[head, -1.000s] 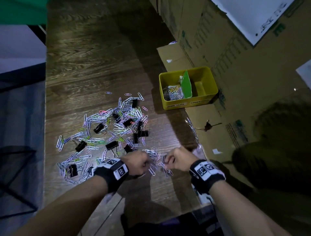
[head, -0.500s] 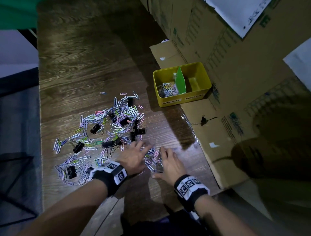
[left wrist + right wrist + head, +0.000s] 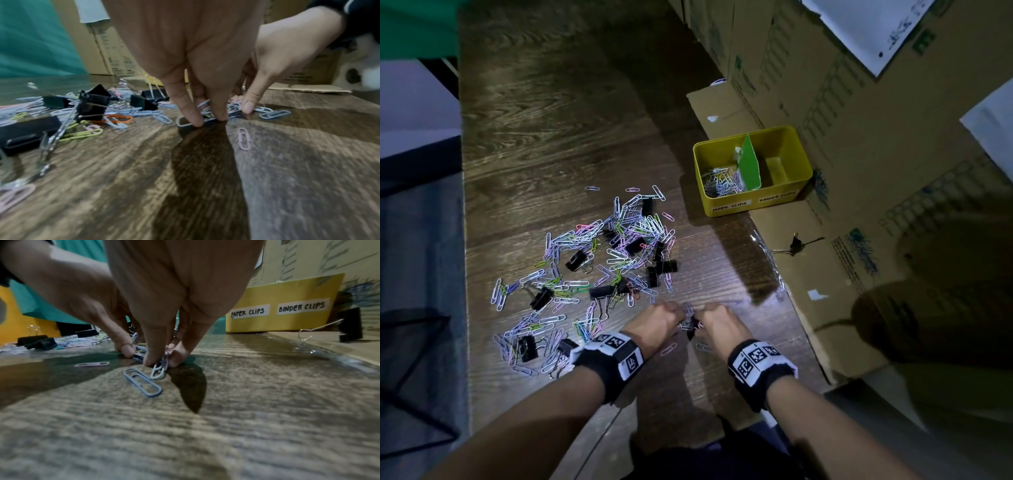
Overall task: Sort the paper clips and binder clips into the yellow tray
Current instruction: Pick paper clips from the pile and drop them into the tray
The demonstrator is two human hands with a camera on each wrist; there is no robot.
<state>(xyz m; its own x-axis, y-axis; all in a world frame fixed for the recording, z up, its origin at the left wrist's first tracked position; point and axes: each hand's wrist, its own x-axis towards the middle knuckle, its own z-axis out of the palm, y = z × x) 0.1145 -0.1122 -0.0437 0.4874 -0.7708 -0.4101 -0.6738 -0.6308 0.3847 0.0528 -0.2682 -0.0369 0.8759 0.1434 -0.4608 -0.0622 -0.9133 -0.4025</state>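
Observation:
A yellow tray (image 3: 753, 207), split by a green divider (image 3: 750, 164), stands at the table's right. Paper clips (image 3: 722, 185) fill its left compartment, labelled PAPER CLIPS; the right one is labelled BINDER CLIPS. A heap of coloured paper clips (image 3: 619, 253) mixed with black binder clips (image 3: 577, 259) spreads over the table's middle. At the heap's near edge my left hand (image 3: 659, 320) and right hand (image 3: 717, 322) meet, fingers curled down. Left hand (image 3: 209, 119) pinches a small bunch of paper clips against the table. Right hand (image 3: 161, 363) pinches a white paper clip beside it.
Cardboard boxes (image 3: 859, 137) wall in the right side, with a flat cardboard sheet (image 3: 825, 291) in front of them. One binder clip (image 3: 796, 245) lies on that sheet. A grey paper clip (image 3: 142, 382) and a pink one (image 3: 244, 138) lie loose near my fingers.
Half a second ago both hands lay flat with spread fingers on the clips. Now the fingers have drawn in and the hands have come together over a small bunch.

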